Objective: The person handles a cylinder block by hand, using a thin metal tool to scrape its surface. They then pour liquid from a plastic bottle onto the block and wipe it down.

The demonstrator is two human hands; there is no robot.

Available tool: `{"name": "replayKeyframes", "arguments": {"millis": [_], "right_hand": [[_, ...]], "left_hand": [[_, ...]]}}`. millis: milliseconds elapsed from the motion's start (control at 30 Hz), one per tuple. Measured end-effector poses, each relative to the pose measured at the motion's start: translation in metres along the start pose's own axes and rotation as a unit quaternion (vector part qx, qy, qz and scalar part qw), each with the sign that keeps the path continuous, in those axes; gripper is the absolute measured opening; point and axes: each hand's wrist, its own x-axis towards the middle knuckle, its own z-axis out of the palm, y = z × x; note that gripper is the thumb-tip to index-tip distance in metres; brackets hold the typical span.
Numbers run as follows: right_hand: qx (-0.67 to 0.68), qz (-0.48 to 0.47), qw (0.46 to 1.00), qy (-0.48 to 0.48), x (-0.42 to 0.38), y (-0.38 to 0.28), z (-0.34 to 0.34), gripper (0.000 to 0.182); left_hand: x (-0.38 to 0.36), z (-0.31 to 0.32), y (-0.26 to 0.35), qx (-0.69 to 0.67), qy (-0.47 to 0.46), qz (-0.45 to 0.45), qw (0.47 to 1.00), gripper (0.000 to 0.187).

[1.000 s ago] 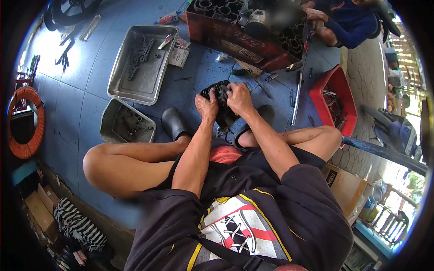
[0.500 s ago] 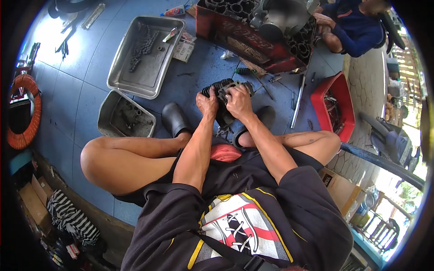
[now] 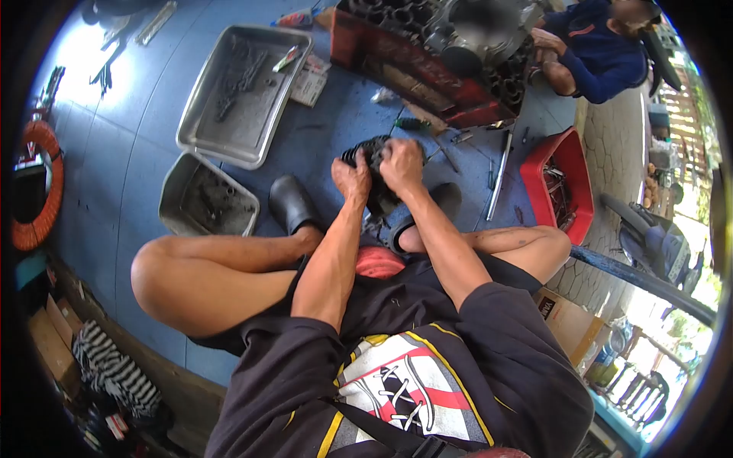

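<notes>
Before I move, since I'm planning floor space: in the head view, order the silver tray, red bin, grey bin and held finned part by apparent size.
1. Silver tray
2. Red bin and grey bin: too alike to rank
3. Finned part, partly hidden

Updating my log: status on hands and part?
Left hand holding black finned part; right hand on it, grip unclear. Green-handled tool beyond, apparently clear of both.
</notes>
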Motion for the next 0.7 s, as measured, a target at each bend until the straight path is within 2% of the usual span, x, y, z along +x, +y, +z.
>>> {"name": "replayKeyframes", "arguments": {"millis": [33,67,100,133,167,200,233,267,300,333,367,433,467,567,633,700], "right_hand": [[0.004,-0.001,1.0,-0.019,-0.002,-0.001,-0.005,0.016],[0.02,-0.056,0.998,0.005,-0.009,0.002,-0.005,0.016],[0.025,-0.11,0.993,0.03,-0.017,0.008,-0.001,0.017],[0.023,-0.096,0.995,0.032,-0.014,0.011,0.005,0.018],[0.017,-0.042,0.999,0.016,-0.006,0.002,0.0,0.015],[-0.016,-0.005,1.0,0.011,0.006,-0.001,0.003,0.012],[-0.041,0.034,0.999,0.003,0.012,-0.003,0.005,0.01],[-0.025,0.014,0.999,0.03,0.009,-0.001,0.003,0.008],[-0.004,-0.005,0.999,0.054,0.003,-0.004,0.004,0.007],[0.01,-0.077,0.994,0.075,-0.004,0.001,0.0,0.007],[0.011,-0.082,0.993,0.08,-0.004,0.004,0.002,0.007],[0.042,-0.069,0.996,0.027,-0.004,0.004,-0.003,0.008],[-0.002,0.006,1.0,0.015,0.003,0.0,-0.003,0.01],[-0.013,0.03,0.999,0.008,0.011,0.005,-0.001,0.012],[-0.011,0.01,1.0,0.027,0.014,0.004,-0.012,0.012],[-0.014,0.054,0.994,-0.091,0.024,0.004,-0.02,0.014]], "left_hand": [[0.002,0.002,-0.002,-0.002,0.009,0.0,1.0,0.062],[0.004,-0.012,0.004,-0.006,-0.062,-0.057,0.996,0.06],[0.003,-0.019,0.01,-0.048,-0.062,-0.058,0.995,0.057],[0.001,-0.026,0.019,-0.063,-0.065,-0.049,0.995,0.053],[0.003,-0.021,0.016,-0.095,-0.06,-0.025,0.993,0.05],[0.005,-0.021,0.019,-0.067,-0.074,-0.003,0.995,0.05],[0.011,-0.008,0.004,-0.074,-0.09,-0.02,0.993,0.055],[0.012,0.0,-0.004,-0.043,-0.073,-0.009,0.996,0.06],[0.016,0.013,-0.021,-0.066,-0.066,-0.019,0.995,0.063],[0.01,0.009,-0.016,-0.051,-0.027,-0.001,0.998,0.063],[0.005,0.005,-0.013,-0.034,0.016,0.011,0.999,0.062],[0.003,-0.004,0.0,-0.033,0.002,0.005,0.999,0.062],[0.001,-0.007,0.007,-0.031,-0.016,-0.001,0.999,0.061],[0.001,-0.01,0.018,-0.041,-0.017,0.029,0.999,0.06],[0.003,-0.012,0.021,-0.063,-0.034,0.007,0.997,0.059],[0.006,-0.006,0.013,-0.053,-0.026,0.035,0.998,0.059]]}}
